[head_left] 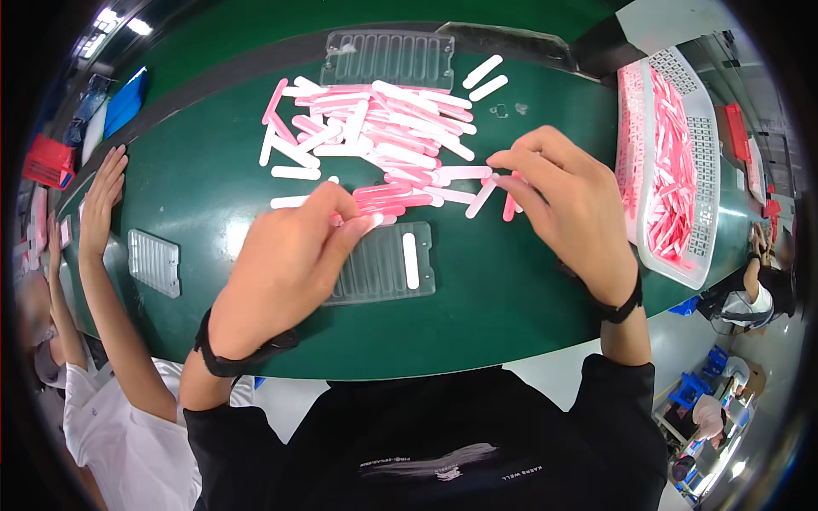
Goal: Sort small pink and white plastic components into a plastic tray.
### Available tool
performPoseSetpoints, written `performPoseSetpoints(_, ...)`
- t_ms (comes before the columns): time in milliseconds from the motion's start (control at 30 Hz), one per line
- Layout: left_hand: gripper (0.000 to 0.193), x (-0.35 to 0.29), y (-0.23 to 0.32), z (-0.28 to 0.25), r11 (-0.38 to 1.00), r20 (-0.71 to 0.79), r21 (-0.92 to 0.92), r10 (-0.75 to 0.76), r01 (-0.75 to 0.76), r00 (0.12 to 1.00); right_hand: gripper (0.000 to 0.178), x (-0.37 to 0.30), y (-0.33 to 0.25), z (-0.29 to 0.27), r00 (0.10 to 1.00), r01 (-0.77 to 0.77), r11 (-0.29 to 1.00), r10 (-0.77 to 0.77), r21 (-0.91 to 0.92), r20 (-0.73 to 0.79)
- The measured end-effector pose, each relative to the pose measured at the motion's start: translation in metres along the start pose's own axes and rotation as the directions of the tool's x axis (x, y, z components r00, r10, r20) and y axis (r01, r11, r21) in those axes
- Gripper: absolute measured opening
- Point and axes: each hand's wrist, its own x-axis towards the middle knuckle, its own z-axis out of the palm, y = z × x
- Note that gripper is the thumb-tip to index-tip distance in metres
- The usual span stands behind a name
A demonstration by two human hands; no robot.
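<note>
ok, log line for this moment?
left hand: at pile; right hand: beside pile; grips: unclear; near tray: one white stick; basket: many sticks

Black shirt [434, 422], six o'clock: small white capital lettering [522, 473] across chest, two short lines flanking pale brushstroke print [456, 460].

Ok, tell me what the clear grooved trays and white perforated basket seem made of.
Clear grooved trays: probably glossy plastic; the green tabletop shows through, with shiny highlights. White perforated basket: likely moulded plastic, smooth-looking, given its regular openings.
</note>
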Motion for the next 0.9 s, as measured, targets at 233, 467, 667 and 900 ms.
performPoseSetpoints(233,0.023,-0.010,0.010,0.022,0.927,-0.076,0.359,0.147,-0.111,0.986,0.010,-0.002,-0.003,-0.005,0.982,-0.039,0.998,0.029,0.050,0.185)
performPoseSetpoints(467,0.019,-0.013,0.012,0.008,0.865,-0.094,0.426,0.333,-0.265,0.938,0.010,0.000,-0.005,0.003,0.990,0.024,0.998,-0.031,0.052,0.138)
performPoseSetpoints(667,0.050,-0.029,0.019,0.002,0.736,0.256,0.535,0.328,-0.416,0.909,0.004,-0.001,-0.007,0.003,0.971,-0.210,0.932,0.165,0.295,0.171)
performPoseSetpoints(900,0.048,-0.050,0.026,0.018,0.682,0.283,0.614,0.280,-0.397,0.918,0.015,-0.001,-0.001,0.000,0.931,-0.366,0.714,0.279,0.597,0.237)
